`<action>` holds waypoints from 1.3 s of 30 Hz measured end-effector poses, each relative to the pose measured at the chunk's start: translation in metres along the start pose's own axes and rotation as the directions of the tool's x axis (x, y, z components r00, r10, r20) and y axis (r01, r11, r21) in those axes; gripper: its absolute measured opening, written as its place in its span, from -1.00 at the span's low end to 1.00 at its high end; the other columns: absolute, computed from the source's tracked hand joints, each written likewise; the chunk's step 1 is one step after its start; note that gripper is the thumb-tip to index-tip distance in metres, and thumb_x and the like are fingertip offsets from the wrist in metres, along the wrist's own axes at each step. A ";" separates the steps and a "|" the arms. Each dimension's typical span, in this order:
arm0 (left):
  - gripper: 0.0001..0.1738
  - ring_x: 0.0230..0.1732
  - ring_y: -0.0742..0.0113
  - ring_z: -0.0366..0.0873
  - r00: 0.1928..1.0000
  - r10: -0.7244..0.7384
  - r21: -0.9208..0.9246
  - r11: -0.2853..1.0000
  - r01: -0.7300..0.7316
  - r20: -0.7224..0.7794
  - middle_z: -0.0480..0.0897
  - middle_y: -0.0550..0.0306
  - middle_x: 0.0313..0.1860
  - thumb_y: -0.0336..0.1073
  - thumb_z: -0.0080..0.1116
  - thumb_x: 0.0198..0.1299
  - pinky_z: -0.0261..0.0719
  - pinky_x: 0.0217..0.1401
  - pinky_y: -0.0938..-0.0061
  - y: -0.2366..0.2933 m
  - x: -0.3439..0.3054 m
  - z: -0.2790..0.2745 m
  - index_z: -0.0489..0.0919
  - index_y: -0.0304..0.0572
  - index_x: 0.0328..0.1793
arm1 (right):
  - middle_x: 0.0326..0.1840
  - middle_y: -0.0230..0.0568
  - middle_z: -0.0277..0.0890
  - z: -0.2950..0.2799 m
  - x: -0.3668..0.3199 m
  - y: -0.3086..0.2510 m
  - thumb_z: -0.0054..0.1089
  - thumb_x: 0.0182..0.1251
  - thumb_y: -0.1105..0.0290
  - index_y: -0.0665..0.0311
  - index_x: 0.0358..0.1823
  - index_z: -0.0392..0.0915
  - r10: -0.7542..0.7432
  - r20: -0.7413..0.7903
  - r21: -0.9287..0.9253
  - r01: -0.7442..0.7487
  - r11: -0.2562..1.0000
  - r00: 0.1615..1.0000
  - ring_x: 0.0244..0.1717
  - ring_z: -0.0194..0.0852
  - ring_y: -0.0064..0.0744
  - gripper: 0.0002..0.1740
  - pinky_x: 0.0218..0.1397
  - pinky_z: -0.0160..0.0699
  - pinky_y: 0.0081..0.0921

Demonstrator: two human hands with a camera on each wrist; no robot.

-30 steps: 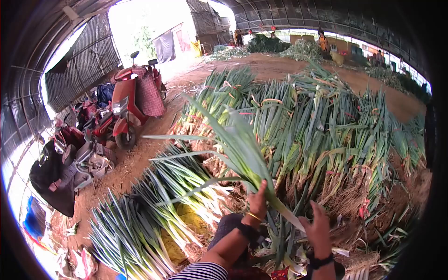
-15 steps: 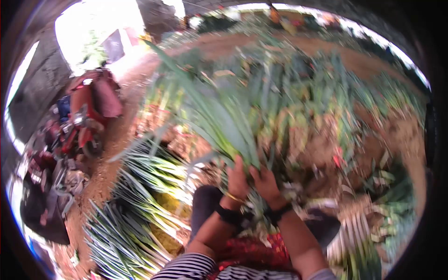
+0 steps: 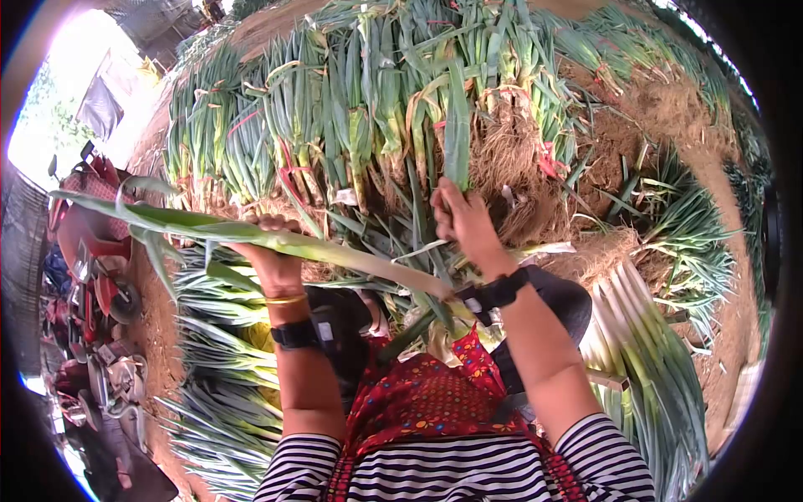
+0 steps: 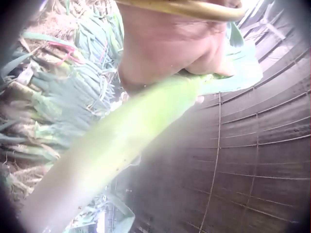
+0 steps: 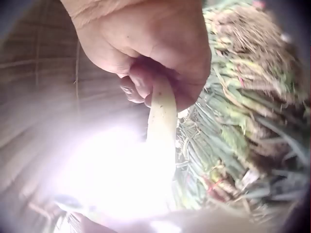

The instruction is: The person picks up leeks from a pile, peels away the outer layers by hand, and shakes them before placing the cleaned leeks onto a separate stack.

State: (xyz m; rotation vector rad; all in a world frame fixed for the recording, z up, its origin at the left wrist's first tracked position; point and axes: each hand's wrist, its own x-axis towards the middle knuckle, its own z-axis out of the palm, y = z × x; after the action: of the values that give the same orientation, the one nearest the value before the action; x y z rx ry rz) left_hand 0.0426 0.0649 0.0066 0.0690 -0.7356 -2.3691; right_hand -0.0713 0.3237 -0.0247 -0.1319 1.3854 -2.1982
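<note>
In the head view my left hand (image 3: pixel 274 261) grips a long leek (image 3: pixel 360 259) around its middle. The leek lies slantwise, its green leaves out to the left and its white end low near my right wrist. My right hand (image 3: pixel 473 224) is curled round a stripped leek leaf (image 3: pixel 457 125), whose broad green blade stands up above the fingers. The leaf's pale lower end (image 5: pixel 163 109) comes out of the fist in the right wrist view. Close to the left wrist camera, the leek's thick stem (image 4: pixel 116 131) runs down from the palm.
Rooted leek bundles (image 3: pixel 360 109), some with red ties, stand in a row ahead. Trimmed leeks (image 3: pixel 226 418) lie at my left, and more with white stems (image 3: pixel 644 360) at my right. A red scooter (image 3: pixel 104 276) is parked far left. A red flowered apron (image 3: pixel 427 389) covers my lap.
Both hands were together at the leek's leaf base; now they are apart, with the right holding a separate leaf. The leek has swung leaf-end left. The head view has tilted down and turned right.
</note>
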 end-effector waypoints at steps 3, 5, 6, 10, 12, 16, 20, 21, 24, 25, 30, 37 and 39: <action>-0.46 -0.47 0.44 0.33 0.995 0.088 -0.032 0.995 -0.090 -0.042 0.40 0.34 -0.55 0.39 -0.07 0.06 0.37 -0.37 0.52 0.026 0.012 -0.004 0.45 0.09 -0.38 | -0.67 -0.35 0.29 -0.072 0.016 0.050 -0.05 0.37 0.17 0.31 -0.35 0.44 -0.376 0.239 -0.655 0.434 0.618 0.895 -0.74 0.14 -0.47 -0.68 -0.66 0.13 -0.49; -0.50 -0.47 0.42 0.33 0.993 0.118 -0.022 0.993 -0.118 -0.009 0.41 0.31 -0.53 0.32 -0.01 0.08 0.39 -0.35 0.50 0.047 0.019 -0.011 0.47 0.07 -0.39 | -0.39 0.18 0.51 -0.102 0.006 0.053 -0.18 0.32 -0.08 0.38 -0.26 0.54 -0.140 0.179 -0.968 0.199 0.152 0.974 -0.31 0.46 0.23 -0.41 -0.19 0.37 -0.01; -0.52 -0.47 0.41 0.34 0.991 0.135 -0.021 0.991 -0.136 -0.008 0.41 0.30 -0.53 0.29 0.02 0.08 0.41 -0.34 0.49 0.057 0.023 -0.017 0.47 0.06 -0.38 | -0.29 0.18 0.52 -0.082 -0.014 0.028 -0.17 0.32 -0.07 0.35 -0.17 0.53 -0.002 0.031 -0.994 0.031 0.108 1.000 -0.22 0.48 0.17 -0.43 -0.10 0.38 -0.05; -0.60 -0.44 0.40 0.39 0.988 0.157 -0.076 0.985 -0.157 -0.010 0.45 0.28 -0.50 0.13 0.19 0.06 0.48 -0.18 0.36 0.063 0.015 -0.012 0.47 -0.02 -0.32 | -0.04 -0.04 0.51 -0.093 -0.020 0.048 -0.07 0.28 -0.05 0.25 -0.05 0.49 0.081 0.098 -0.972 0.113 -0.204 0.992 -0.01 0.46 -0.05 -0.49 0.02 0.40 -0.17; -0.60 -0.42 0.39 0.40 0.979 0.188 -0.022 0.982 -0.190 -0.084 0.46 0.28 -0.48 0.13 0.18 0.07 0.48 -0.10 0.31 0.045 0.005 0.007 0.47 -0.03 -0.31 | -0.06 -0.13 0.52 -0.056 -0.010 0.027 -0.01 0.26 0.03 0.25 -0.05 0.48 -0.263 0.247 -0.957 0.278 0.087 0.932 -0.05 0.48 -0.08 -0.55 0.00 0.43 -0.25; -0.58 -0.29 0.35 0.48 0.972 0.179 0.074 0.983 -0.169 -0.153 0.53 0.27 -0.34 0.14 0.13 0.12 0.44 0.10 0.19 0.008 -0.009 0.011 0.48 -0.05 -0.22 | -0.06 -0.15 0.50 0.049 -0.012 -0.002 0.07 0.23 0.21 0.23 -0.01 0.44 -0.595 0.447 -0.803 0.593 0.063 0.668 -0.08 0.48 -0.17 -0.64 0.00 0.44 -0.31; -0.53 -0.21 0.36 0.48 0.994 0.053 0.112 0.993 -0.042 -0.093 0.55 0.25 -0.26 0.15 0.10 0.14 0.46 -0.01 0.39 -0.028 -0.030 0.032 0.48 -0.07 -0.09 | -0.01 -0.17 0.47 0.117 -0.022 0.010 0.17 0.12 0.27 0.28 0.04 0.41 -0.583 0.629 -0.579 0.811 0.089 0.513 0.05 0.42 -0.24 -0.55 0.10 0.39 -0.34; -0.51 -0.20 0.36 0.48 0.994 0.056 0.119 0.992 -0.044 -0.096 0.55 0.24 -0.25 0.16 0.10 0.14 0.47 -0.03 0.42 -0.033 -0.033 0.039 0.48 -0.09 -0.09 | -0.01 -0.17 0.47 0.117 -0.022 0.014 0.17 0.12 0.27 0.28 0.04 0.41 -0.584 0.627 -0.582 0.808 0.088 0.515 0.05 0.42 -0.24 -0.55 0.10 0.39 -0.34; -0.51 -0.24 0.38 0.48 0.989 0.011 0.053 0.999 -0.003 -0.149 0.54 0.24 -0.25 0.16 0.10 0.14 0.48 -0.07 0.41 -0.037 -0.032 0.034 0.47 -0.11 -0.10 | -0.18 -0.27 0.49 0.116 -0.018 0.027 0.17 0.10 0.32 0.18 -0.18 0.48 -0.647 0.597 -0.649 0.759 -0.044 0.474 -0.13 0.45 -0.28 -0.76 -0.01 0.44 -0.41; -0.51 -0.25 0.38 0.48 0.986 -0.017 0.052 0.998 0.026 -0.168 0.54 0.24 -0.26 0.16 0.10 0.14 0.49 -0.09 0.41 -0.037 -0.032 0.033 0.46 -0.11 -0.10 | -0.18 -0.27 0.49 0.114 -0.020 0.025 0.17 0.10 0.32 0.18 -0.18 0.48 -0.645 0.600 -0.648 0.760 -0.045 0.473 -0.13 0.45 -0.28 -0.76 -0.01 0.44 -0.41; -0.49 -0.32 0.43 0.43 0.985 0.120 0.150 0.983 -0.102 -0.120 0.48 0.27 -0.36 0.18 0.07 0.14 0.50 -0.16 0.44 -0.032 -0.019 0.025 0.43 -0.09 -0.08 | -0.26 -0.36 0.47 0.094 -0.047 0.020 0.25 0.03 0.39 0.14 -0.33 0.41 -0.530 0.752 -0.508 0.857 -0.088 0.392 -0.19 0.47 -0.33 -0.80 -0.01 0.44 -0.36; -0.54 -0.50 0.46 0.37 0.925 0.281 0.206 0.951 -0.232 -0.256 0.43 0.28 -0.47 0.18 0.04 0.17 0.44 -0.40 0.57 -0.007 0.012 0.007 0.42 -0.06 -0.17 | -0.41 -0.27 0.45 0.080 -0.087 0.009 0.24 0.10 0.44 0.20 -0.33 0.36 -0.588 0.635 -0.323 0.863 0.388 0.502 -0.39 0.47 -0.18 -0.80 -0.26 0.43 -0.30; -0.52 -0.51 0.46 0.37 0.864 0.355 0.305 0.919 -0.251 -0.358 0.42 0.28 -0.50 0.19 0.04 0.17 0.42 -0.42 0.57 0.000 0.020 0.007 0.43 -0.09 -0.18 | -0.45 -0.21 0.43 0.075 -0.105 0.009 0.26 0.10 0.42 0.22 -0.34 0.35 -0.577 0.635 -0.300 0.852 0.429 0.514 -0.46 0.43 -0.12 -0.78 -0.41 0.39 -0.30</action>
State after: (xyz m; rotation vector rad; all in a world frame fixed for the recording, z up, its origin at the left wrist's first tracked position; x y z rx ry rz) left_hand 0.0252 0.0563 0.0148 0.5030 -0.7664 -1.8622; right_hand 0.0479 0.3109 0.0228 -1.7070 1.8860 -1.9744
